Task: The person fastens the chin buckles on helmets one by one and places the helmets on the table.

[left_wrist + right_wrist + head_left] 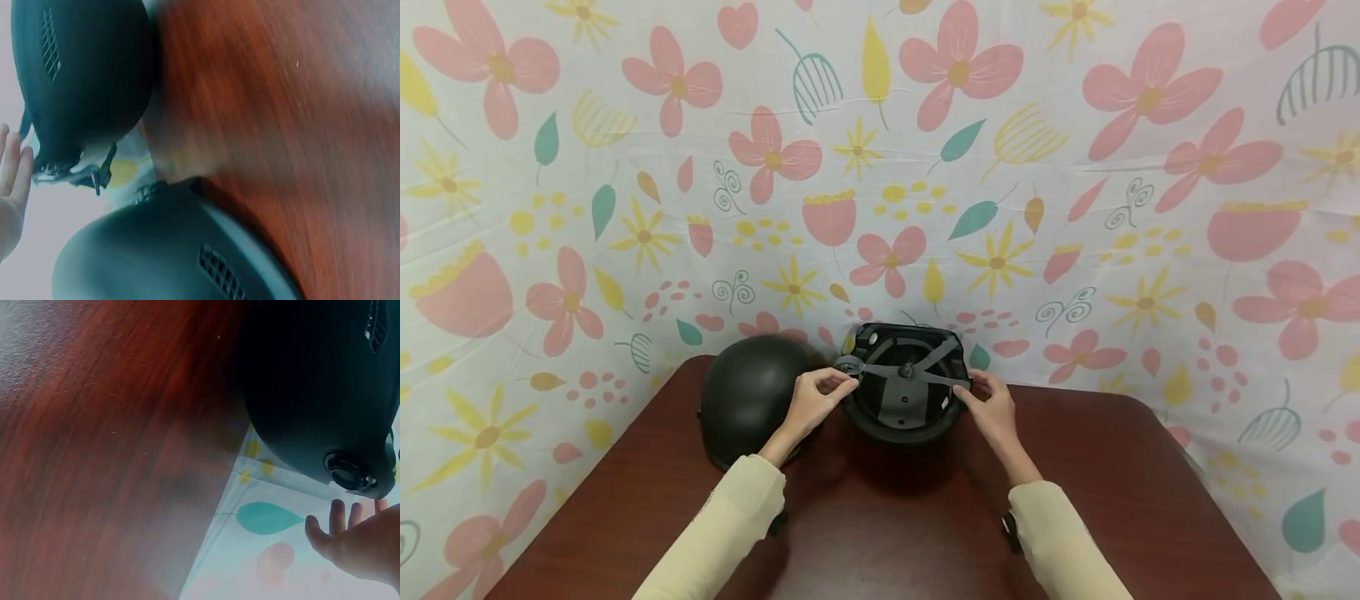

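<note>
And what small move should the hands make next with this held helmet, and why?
Perhaps the left hand should draw the grey chin straps aside while the right hand steadies the black helmet: the straps cross its opening, and a hand holds each side.

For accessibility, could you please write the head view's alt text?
A left hand and right hand hold opposite sides of a black helmet, straps crossing its opening; a second helmet sits leftward on a table before floral cloth.
</note>
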Motion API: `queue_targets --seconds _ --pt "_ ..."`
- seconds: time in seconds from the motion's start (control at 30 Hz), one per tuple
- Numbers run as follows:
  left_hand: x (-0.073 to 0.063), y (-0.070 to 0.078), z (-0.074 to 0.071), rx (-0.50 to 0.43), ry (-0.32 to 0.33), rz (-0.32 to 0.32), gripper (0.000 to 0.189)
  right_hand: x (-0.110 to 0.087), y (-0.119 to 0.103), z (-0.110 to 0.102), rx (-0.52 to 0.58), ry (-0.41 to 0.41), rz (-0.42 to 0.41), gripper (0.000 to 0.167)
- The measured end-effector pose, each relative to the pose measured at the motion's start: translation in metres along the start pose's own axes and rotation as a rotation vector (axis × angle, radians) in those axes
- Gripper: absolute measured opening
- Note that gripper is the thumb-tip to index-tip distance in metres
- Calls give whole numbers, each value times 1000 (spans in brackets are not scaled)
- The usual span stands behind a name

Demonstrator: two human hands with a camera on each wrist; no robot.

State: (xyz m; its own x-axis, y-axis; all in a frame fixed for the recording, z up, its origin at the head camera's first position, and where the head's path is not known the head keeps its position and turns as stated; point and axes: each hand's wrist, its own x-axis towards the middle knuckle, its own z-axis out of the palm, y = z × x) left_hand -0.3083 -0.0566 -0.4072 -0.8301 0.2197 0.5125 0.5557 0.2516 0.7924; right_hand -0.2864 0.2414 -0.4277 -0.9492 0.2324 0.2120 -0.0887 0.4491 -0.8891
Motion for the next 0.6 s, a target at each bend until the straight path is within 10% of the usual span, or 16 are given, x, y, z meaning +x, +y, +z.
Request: queue_targets --seconds 0.6 --pt "38 -28 -23 112 146 -7 18 5 -46 14 25 -11 -135 48"
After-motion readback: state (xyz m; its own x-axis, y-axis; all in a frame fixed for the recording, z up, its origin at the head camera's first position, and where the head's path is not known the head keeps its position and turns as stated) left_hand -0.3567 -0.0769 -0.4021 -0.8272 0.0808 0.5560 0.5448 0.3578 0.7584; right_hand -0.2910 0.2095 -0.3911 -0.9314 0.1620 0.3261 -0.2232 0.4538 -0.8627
